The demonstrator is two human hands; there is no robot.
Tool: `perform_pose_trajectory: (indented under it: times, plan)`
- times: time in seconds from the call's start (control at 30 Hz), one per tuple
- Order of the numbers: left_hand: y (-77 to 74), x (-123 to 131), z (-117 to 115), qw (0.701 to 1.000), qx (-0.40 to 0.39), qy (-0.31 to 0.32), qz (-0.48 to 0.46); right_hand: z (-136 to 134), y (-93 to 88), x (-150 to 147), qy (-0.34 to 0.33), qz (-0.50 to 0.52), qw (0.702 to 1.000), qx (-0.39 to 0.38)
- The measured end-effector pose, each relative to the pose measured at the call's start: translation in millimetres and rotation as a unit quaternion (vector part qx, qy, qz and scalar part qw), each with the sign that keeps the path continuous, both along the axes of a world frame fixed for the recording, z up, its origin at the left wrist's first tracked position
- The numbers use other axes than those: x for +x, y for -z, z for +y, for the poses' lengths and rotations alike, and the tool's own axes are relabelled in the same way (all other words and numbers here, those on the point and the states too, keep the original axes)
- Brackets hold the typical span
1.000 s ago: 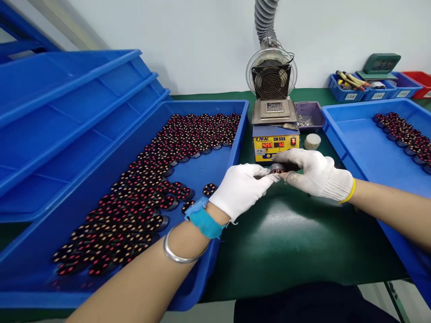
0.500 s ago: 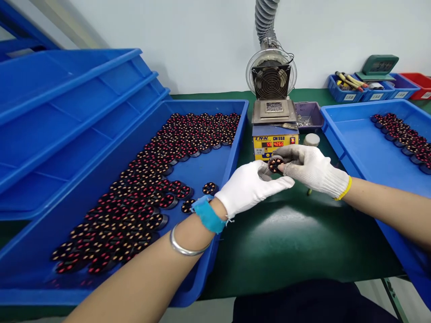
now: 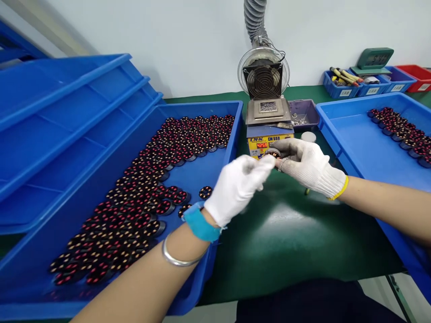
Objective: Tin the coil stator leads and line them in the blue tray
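In the head view, my right hand (image 3: pixel 308 166), in a white knit glove with greyed fingertips, grips a small round black part (image 3: pixel 274 153) with copper-coloured marks. It holds the part just in front of the yellow and blue CM 558 heated pot (image 3: pixel 254 140). My left hand (image 3: pixel 237 188), also gloved in white, has its thumb and fingers closed at the near side of that part. Its fingertips hide some of the part, and whatever they pinch is hidden. Many similar round parts, with red or copper-coloured marks, fill much of the left blue tray (image 3: pixel 207 168).
A right blue tray (image 3: pixel 363 143) holds rows of round parts. Behind the pot stand a fan and a grey duct (image 3: pixel 255 18). A purple bin (image 3: pixel 313 112), a white-capped container (image 3: pixel 307 137), small tool bins (image 3: pixel 341 90) and a green clock (image 3: pixel 375 58) stand around. Stacked blue trays (image 3: pixel 67 103) rise at left.
My left hand has turned and drawn its fingers together in front of the round part. The right hand keeps its hold, with the part tilted more edge-on. The view has shifted slightly.
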State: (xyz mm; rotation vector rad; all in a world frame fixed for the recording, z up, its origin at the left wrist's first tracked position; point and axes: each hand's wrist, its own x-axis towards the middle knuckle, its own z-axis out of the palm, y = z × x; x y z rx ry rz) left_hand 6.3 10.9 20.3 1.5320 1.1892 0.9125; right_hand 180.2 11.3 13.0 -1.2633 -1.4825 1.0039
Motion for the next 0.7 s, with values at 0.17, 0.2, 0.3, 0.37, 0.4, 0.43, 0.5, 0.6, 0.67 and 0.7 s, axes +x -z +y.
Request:
perform_pose_trajectory:
  times: [0.17,0.2,0.3,0.37,0.4,0.43,0.5,0.6,0.67,0.7]
  plan:
    - [-6.6,2.0,-4.5,1.000,-0.018,-0.023,0.002,-0.4,3.5,0.3,-0.012,0.007,1.000,0.016]
    - [-9.7,-2.3,-2.6,0.998,-0.007,-0.053,-0.018,0.2,2.9,1.2,-0.012,0.005,1.000,0.014]
    - [-13.7,-14.0,4.5,0.991,0.052,-0.114,-0.057,1.5,-1.7,2.9,0.001,0.005,1.000,0.005]
    - [-10.0,-14.9,6.5,0.993,0.084,-0.084,-0.020,0.6,-4.5,2.6,0.006,0.002,1.000,0.006]
    - [-6.8,-12.8,6.1,0.994,0.089,-0.054,0.019,-0.4,-5.1,2.0,0.006,-0.002,1.000,0.009]
    - [-3.3,-9.6,4.9,0.994,0.090,-0.026,0.063,-1.7,-4.9,1.4,0.006,-0.008,1.000,0.013]
    - [2.9,-2.3,1.3,0.986,0.092,0.019,0.135,-4.1,-2.2,0.7,0.005,-0.026,0.999,0.019]
    - [6.2,3.1,-3.2,0.980,0.108,0.045,0.163,-2.7,3.8,4.5,0.005,-0.055,0.998,0.037]
    - [4.8,2.3,-4.0,0.980,0.120,0.040,0.152,6.0,3.1,11.4,0.010,-0.071,0.995,0.065]
    - [3.7,1.5,-3.8,0.980,0.124,0.036,0.152,13.4,-0.2,15.9,0.015,-0.089,0.992,0.086]
